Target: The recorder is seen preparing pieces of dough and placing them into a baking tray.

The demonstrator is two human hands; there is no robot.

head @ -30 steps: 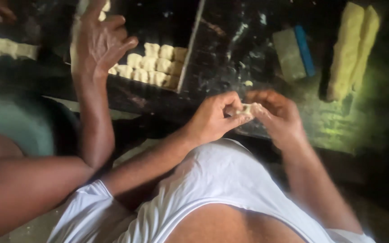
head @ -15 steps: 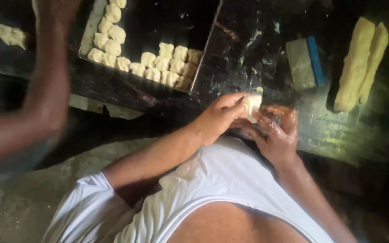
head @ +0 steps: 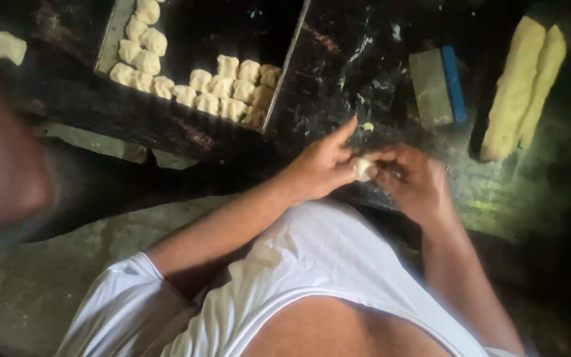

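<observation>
Two hands are meeting over the near edge of the dark work table (head: pixel 378 73), and the biggest things around them are lying still: a black tray (head: pixel 285 66) to the left, carrying rows of pale shaped dough pieces (head: pixel 223 89), and two long dough logs (head: pixel 523 86) well apart on the right, lying side by side with their long axes running from the far right corner down toward the person. Between tray and logs a grey block with a blue edge (head: pixel 437 86) is resting flat on the table. At the far left a blurred arm of another person (head: pixel 1 165) is filling the frame edge.

Smaller and central, the left hand (head: pixel 318 165) and the right hand (head: pixel 411 182) are pinching one small dough piece (head: pixel 363 168) between them, just above the table's front edge. Fingers of both are closing narrowly on it (the left index finger is sticking out straight, away from the lump). To my eye the piece is being shaped, and doing that well is calling for light, even pressure from both sides, turning the lump so it is not flattening on one face, and keeping it over the table so crumbs are falling there.

So little of the lump is showing that I cannot tell its long axis; the visible part is looking roundish, bulging up between the thumbs.
</observation>
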